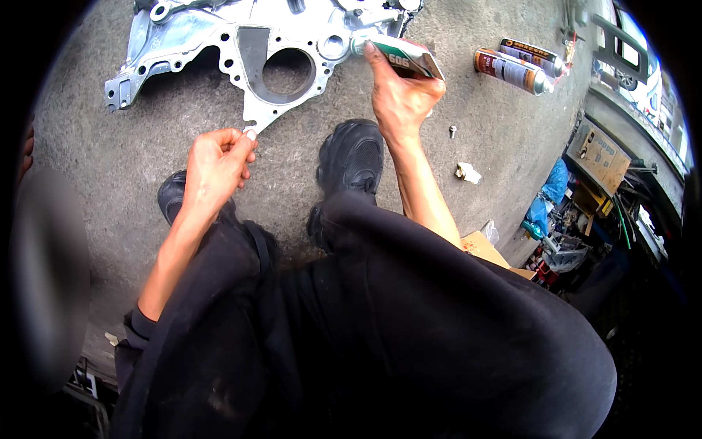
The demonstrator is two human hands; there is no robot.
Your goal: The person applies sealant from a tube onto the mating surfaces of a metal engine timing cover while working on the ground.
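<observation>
1. One silver metal casting (292, 36), on the concrete floor (504, 139), upper centre; could shift if its corner is tugged.
2. One left hand (213, 159), thumb and fingers drawn together at the casting's pointed corner; whether it grips is unclear.
3. One right hand (406, 102), clasping a green-and-white tube (401, 55) against the casting's right side; over-hard squeezing could spill contents.

Blocked beyond left hand (218, 164) by metal casing (292, 36); passable rightward of grip in right hand (406, 102), short of spray cans (508, 71).
</observation>
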